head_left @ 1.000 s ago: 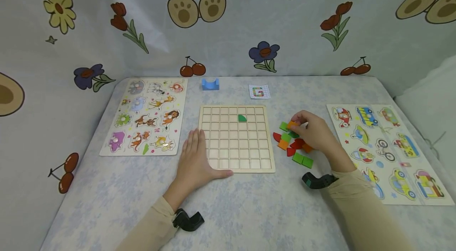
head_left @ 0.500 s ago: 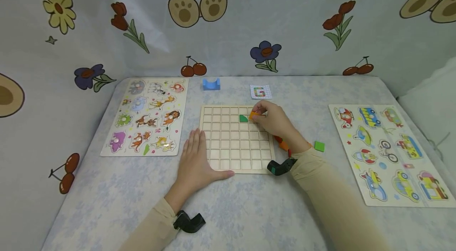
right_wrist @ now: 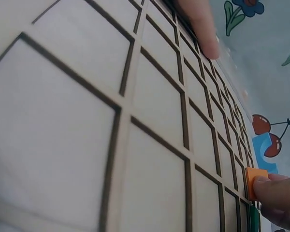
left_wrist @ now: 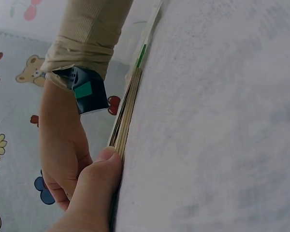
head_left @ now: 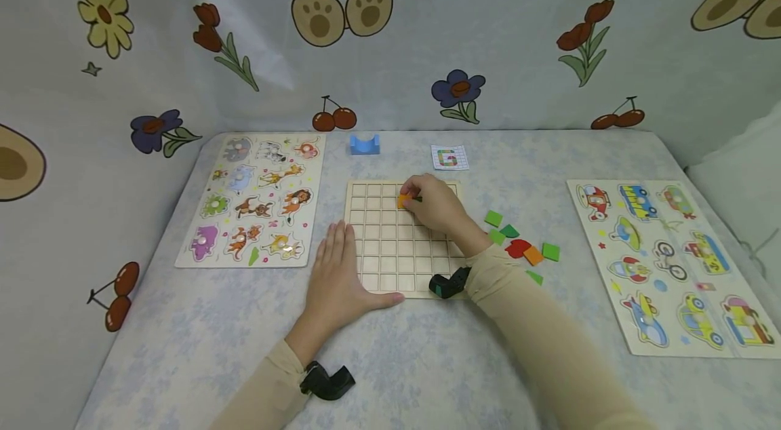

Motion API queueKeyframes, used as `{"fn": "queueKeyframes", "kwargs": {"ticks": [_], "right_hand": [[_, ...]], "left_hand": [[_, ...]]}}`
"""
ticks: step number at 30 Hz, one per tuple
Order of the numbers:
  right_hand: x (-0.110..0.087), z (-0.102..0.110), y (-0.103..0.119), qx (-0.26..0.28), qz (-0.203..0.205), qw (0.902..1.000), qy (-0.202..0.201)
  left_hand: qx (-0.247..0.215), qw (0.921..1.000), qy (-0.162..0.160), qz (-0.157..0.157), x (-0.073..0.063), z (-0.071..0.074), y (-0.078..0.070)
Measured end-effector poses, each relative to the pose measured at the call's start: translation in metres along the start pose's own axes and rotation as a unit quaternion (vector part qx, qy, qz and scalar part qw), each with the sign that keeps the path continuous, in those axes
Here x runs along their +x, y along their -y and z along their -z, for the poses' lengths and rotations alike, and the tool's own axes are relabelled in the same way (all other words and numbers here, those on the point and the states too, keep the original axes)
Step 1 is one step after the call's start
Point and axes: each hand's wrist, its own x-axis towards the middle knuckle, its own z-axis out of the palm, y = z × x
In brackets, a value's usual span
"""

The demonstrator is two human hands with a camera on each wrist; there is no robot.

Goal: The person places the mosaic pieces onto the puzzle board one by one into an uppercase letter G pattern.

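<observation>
A wooden grid board lies in the middle of the table. My left hand rests along its left side, fingers straight and thumb spread against the front edge; the left wrist view shows that thumb at the board's side. Between thumb and fingertips my right hand pinches an orange square tile, over the second row from the back. In the right wrist view the orange tile stands tilted at the grid, and a green piece sits right beside it, mostly covered by the hand in the head view.
Loose green, red and orange tiles lie right of the board. Behind it are a small pattern card and a blue block. An animal puzzle is at left, a vehicle puzzle at right.
My right hand has carried the orange tile from the loose tiles leftward onto the board, past the green piece's right side to its left. My left hand has stayed in place.
</observation>
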Motion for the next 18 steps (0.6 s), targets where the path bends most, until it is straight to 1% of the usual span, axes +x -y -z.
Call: {"fn": "queueKeyframes", "kwargs": {"ticks": [6, 11, 14, 18], "right_hand": [[-0.003, -0.002, 0.001, -0.048, 0.013, 0.9987, -0.006], [-0.008, 0.001, 0.001, -0.082, 0.021, 0.9963, 0.011], [-0.014, 0.006, 0.000, -0.082, 0.023, 0.9962, 0.021], [-0.027, 0.017, -0.006, -0.055, 0.010, 0.9982, 0.020]], "left_hand": [[0.000, 1.0000, 0.001, 0.000, 0.000, 0.000, 0.000], [-0.001, 1.0000, 0.005, 0.003, -0.001, 0.002, -0.001], [-0.002, 1.0000, 0.006, 0.004, -0.001, 0.002, -0.001], [-0.004, 1.0000, 0.007, 0.003, -0.001, 0.002, -0.002]]}}
